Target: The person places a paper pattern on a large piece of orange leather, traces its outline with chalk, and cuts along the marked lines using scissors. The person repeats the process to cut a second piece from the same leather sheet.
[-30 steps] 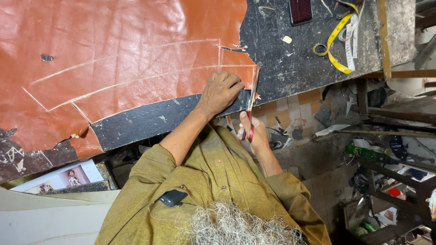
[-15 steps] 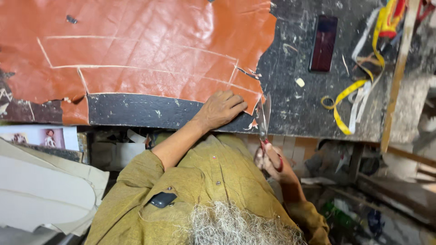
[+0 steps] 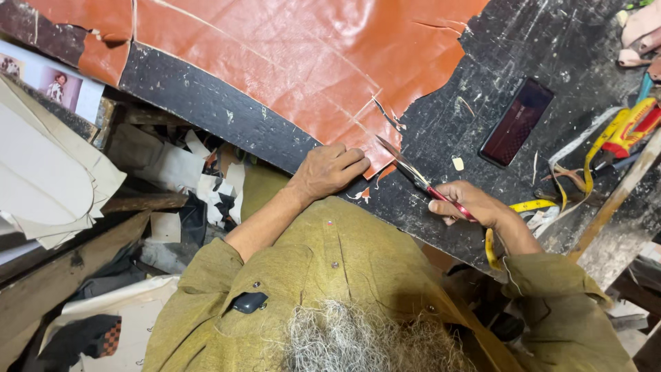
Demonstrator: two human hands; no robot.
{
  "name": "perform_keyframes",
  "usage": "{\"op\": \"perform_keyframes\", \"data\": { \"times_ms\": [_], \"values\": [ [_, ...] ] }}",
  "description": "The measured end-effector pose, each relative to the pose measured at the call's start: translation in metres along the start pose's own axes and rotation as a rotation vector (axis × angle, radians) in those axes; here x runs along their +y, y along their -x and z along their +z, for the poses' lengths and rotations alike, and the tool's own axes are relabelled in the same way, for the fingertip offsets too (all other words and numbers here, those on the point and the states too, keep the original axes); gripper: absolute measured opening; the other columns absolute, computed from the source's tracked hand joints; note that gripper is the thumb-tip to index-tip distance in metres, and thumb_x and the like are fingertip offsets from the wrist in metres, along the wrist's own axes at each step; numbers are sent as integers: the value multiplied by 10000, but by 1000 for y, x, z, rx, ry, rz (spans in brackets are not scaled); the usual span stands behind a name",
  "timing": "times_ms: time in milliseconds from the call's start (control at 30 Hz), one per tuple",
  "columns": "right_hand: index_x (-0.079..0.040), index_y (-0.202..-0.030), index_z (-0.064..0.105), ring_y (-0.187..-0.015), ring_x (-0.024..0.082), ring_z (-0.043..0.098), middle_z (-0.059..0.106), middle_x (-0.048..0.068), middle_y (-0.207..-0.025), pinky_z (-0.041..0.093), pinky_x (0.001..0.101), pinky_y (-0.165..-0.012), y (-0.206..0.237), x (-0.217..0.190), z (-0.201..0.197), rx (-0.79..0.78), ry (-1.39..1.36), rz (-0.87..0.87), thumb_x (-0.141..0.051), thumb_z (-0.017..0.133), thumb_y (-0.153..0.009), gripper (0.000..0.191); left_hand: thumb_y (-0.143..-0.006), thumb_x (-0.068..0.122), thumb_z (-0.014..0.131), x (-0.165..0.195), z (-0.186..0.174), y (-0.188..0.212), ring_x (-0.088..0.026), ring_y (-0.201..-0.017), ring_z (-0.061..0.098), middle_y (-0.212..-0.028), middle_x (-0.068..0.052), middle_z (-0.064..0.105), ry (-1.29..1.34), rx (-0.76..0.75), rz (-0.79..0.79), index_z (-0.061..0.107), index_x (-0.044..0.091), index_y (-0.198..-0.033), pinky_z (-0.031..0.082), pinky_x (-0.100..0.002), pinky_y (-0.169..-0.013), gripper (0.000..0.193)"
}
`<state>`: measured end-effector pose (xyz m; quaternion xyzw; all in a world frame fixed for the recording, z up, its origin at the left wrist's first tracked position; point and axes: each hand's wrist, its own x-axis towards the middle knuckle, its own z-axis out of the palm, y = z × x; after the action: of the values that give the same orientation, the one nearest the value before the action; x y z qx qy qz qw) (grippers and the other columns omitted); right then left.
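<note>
Head view, looking down: the left hand (image 3: 330, 171) lies flat, fingers curled, pinning the edge of an orange-brown leather sheet (image 3: 296, 62) on a black worktable (image 3: 206, 103). The right hand (image 3: 475, 207) is closed around red-handled scissors (image 3: 413, 176), blades at the leather's corner. By my judgement, a short cut is made; most marked lines remain uncut.

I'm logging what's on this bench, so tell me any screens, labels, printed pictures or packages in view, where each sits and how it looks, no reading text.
Phone: lying flat on the black worktable, right of the orange-brown leather sheet; slim dark rectangle, screen off, reddish sheen.
Printed photo sheet: far left, below the table edge; white paper with small colour pictures.
Measuring tape: yellow, coiled near the right hand; markings too small to tell.
No packages or signs.
</note>
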<state>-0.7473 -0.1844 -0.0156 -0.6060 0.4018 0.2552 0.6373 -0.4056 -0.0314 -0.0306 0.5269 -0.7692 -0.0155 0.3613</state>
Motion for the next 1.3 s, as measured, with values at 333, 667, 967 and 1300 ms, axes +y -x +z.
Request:
{"op": "perform_keyframes", "data": {
  "times_ms": [333, 667, 967, 1300],
  "values": [
    [-49, -692, 617, -466, 139, 527, 588, 55, -554, 397, 315, -452, -2, -17, 14, 67, 61, 115, -348, 768, -875, 382, -852, 130, 647, 3, -6, 0, -148, -803, 584, -981, 27, 588, -32, -4, 9, 654, 126, -1067, 524, -288, -657, 215],
    [-78, -727, 619, -523, 69, 542, 568, -16, -608, 440, 253, -487, -28, -64, 15, 57, -18, -10, -330, 753, -904, 336, -841, 154, 660, -1, -10, 1, -133, -782, 573, -971, 30, 591, -3, 9, 31, 676, 130, -1050, 518, -280, -650, 210],
    [-31, -674, 636, -456, 108, 528, 597, 16, -539, 424, 295, -448, -35, -94, 15, 77, 71, 94, -294, 790, -869, 362, -874, 126, 667, -12, -6, 9, -127, -807, 568, -996, 54, 594, -18, 32, 42, 674, 144, -1038, 525, -262, -643, 166],
    [-58, -661, 605, -477, 108, 519, 546, -4, -541, 390, 309, -457, -72, -132, 11, 115, 216, 54, -320, 805, -835, 372, -845, 150, 652, -16, -6, 11, -141, -795, 568, -975, 36, 581, -2, 38, 51, 669, 142, -1012, 520, -279, -614, 168]
  ]
}}
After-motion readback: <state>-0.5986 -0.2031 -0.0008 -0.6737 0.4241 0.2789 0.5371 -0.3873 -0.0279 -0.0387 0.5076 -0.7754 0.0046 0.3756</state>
